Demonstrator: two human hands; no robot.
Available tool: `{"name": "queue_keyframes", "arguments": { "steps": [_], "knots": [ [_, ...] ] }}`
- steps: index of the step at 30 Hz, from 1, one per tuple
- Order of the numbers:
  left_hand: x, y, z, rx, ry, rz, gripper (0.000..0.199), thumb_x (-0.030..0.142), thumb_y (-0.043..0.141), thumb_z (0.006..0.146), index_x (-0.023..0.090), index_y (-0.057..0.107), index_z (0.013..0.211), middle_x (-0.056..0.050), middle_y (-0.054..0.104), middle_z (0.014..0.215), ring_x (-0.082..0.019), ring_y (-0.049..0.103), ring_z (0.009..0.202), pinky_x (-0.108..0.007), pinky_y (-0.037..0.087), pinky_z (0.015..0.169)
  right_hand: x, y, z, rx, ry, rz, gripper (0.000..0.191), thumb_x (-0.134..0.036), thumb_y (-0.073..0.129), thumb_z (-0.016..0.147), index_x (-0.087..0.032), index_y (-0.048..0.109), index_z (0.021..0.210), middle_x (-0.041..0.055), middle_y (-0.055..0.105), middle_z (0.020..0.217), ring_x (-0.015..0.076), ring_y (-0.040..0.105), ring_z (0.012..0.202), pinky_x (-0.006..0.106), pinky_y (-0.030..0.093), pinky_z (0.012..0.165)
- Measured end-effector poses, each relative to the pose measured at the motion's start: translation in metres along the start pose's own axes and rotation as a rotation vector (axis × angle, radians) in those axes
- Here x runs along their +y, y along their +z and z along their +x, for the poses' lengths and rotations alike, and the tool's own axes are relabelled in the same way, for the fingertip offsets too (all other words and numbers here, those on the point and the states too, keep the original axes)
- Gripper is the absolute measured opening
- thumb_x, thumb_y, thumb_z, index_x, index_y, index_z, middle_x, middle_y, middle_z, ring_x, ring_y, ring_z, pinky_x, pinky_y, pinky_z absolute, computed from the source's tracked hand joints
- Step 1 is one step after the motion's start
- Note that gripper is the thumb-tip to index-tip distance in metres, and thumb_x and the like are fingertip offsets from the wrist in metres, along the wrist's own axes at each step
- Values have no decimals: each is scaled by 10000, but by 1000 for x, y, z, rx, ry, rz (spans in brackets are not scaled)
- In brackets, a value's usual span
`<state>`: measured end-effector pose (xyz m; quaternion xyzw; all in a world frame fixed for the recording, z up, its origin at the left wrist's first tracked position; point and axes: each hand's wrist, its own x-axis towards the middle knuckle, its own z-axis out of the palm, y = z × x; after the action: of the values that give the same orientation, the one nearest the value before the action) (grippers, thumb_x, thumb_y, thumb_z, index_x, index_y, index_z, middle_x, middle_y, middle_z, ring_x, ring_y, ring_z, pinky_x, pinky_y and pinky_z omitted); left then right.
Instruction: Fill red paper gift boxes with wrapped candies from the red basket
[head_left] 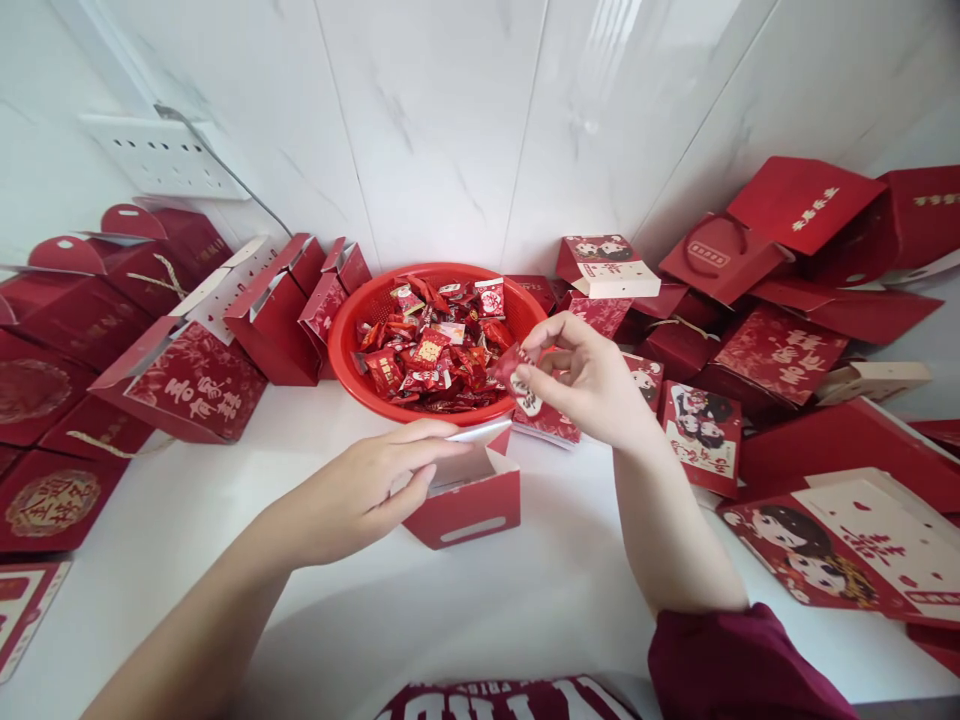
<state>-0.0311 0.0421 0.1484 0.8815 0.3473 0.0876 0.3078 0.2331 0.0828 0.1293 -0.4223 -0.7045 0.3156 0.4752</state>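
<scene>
A red paper gift box (472, 510) stands on the white table in front of me with its top open. My left hand (371, 490) is at its left side, fingers over the rim and thumb near the opening, holding it. To the right and above the box, my right hand (581, 375) pinches a red wrapped candy (527, 388) with a pale label between thumb and fingertips. Just behind the box sits a round red plastic basket (341, 365) of wrapped candies (431, 350). How much lies inside the box is hidden from this angle.
Red gift boxes (202, 385) with gold lettering line the left side. More boxes (780, 350) and flat printed cartons (862, 545) are piled on the right. Behind is a tiled wall (442, 130) with a socket panel (161, 155) and a cable (225, 165).
</scene>
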Motion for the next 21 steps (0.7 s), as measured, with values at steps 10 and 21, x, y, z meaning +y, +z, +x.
{"name": "queue_keyframes", "arguments": {
  "steps": [10,21],
  "knots": [
    [2,11,4,-27,106,-130,476,167,347,1002,320,518,1419,-20,545,1432,-214,551,1262,-338,429,1078,54,-7,40,187,0,-335,269,-275,585,879,-204,637,1134,89,674,1202,246,611,1159,448,487,993],
    [4,11,0,-16,71,-97,476,201,320,1022,317,464,1461,-48,590,1326,-200,595,1130,-313,452,1009,75,29,141,-185,410,-737,157,-166,613,897,-96,713,996,199,699,1126,280,653,1077,369,475,956]
  ]
}}
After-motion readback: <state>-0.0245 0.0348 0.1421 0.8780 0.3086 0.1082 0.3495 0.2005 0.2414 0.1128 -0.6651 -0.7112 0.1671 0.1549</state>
